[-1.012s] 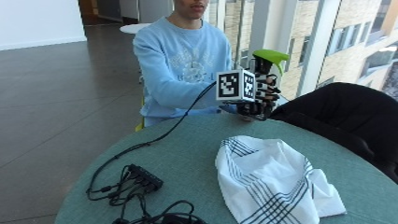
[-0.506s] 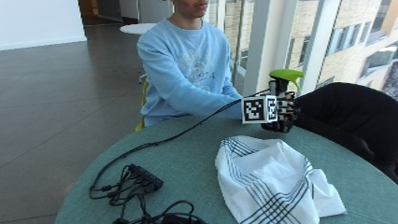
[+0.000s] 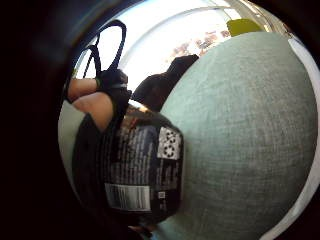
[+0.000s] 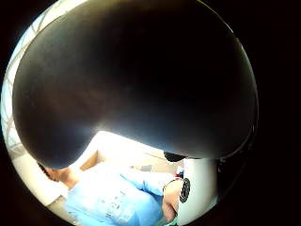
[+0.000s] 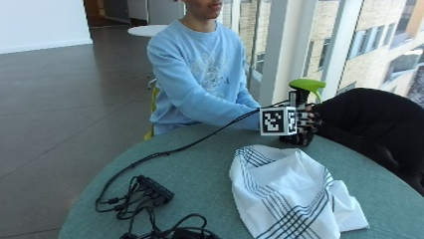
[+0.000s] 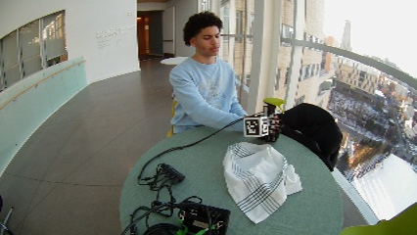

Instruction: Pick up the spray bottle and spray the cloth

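Fingers [image 5: 310, 121] of the gloved right hand [image 5: 301, 122] curl round the dark body of the spray bottle [image 5: 299, 107], gripping it just below its bright green trigger head. The bottle stands upright at the far edge of the round green counter [image 5: 199, 174], in front of the seated person; its base is at or just above the surface — I cannot tell which. From the little finger side palm view, the bottle's black label [image 3: 137, 172] with its barcode fills the space close to the palm, and the counter's woven green surface [image 3: 250, 130] spreads out beside it. The thumb side palm view is mostly blocked by a dark rounded shape pressed close to the camera; what it is cannot be made out.

On the counter, nearer the camera than the bottle, lies the cloth [image 5: 291, 191] — white with dark stripes, loosely crumpled into folds, apart from the bottle and the hand. A dark jacket [image 5: 371, 124] drapes over a chair just beside the bottle, on the window side. Black cables and a small black box [image 5: 142, 191] lie on the counter's near left part, well apart from the cloth.
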Demonstrator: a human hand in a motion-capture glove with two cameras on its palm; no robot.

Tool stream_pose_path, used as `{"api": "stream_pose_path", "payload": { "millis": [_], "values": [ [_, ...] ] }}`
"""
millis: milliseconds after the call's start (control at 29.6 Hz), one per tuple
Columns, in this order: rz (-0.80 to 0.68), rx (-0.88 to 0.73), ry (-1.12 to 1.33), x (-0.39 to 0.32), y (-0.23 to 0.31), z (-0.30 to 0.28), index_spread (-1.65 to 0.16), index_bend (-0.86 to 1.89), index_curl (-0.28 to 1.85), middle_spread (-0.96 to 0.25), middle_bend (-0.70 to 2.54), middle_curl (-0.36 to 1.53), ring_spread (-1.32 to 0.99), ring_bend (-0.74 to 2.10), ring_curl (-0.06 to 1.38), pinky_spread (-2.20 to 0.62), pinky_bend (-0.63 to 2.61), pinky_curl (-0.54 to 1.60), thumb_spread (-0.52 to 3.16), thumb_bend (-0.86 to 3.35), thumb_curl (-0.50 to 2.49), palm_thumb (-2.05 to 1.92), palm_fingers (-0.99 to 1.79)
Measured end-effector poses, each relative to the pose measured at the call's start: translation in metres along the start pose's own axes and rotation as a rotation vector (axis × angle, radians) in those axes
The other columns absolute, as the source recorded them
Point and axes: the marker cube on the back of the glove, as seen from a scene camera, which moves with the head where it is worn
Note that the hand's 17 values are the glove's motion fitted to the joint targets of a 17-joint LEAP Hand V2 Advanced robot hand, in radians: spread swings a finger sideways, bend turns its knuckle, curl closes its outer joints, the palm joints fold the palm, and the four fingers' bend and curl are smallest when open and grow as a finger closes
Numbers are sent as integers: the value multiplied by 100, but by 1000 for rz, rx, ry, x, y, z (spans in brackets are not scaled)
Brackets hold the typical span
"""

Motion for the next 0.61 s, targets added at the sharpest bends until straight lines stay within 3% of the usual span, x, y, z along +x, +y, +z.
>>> {"api": "stream_pose_path", "payload": {
  "millis": [371, 607],
  "values": [
    [4, 45, 82, -34, 36, -52, -28, 4, 38, -9, 31, 46, -7, 40, 37, 16, 23, 29, 95, -4, 55, 79, 83],
    [66, 2, 373, -49, 123, -139, -30, 8, 32, -8, 30, 45, -7, 40, 36, 16, 24, 30, 100, -3, 50, 76, 81]
  ]
}}
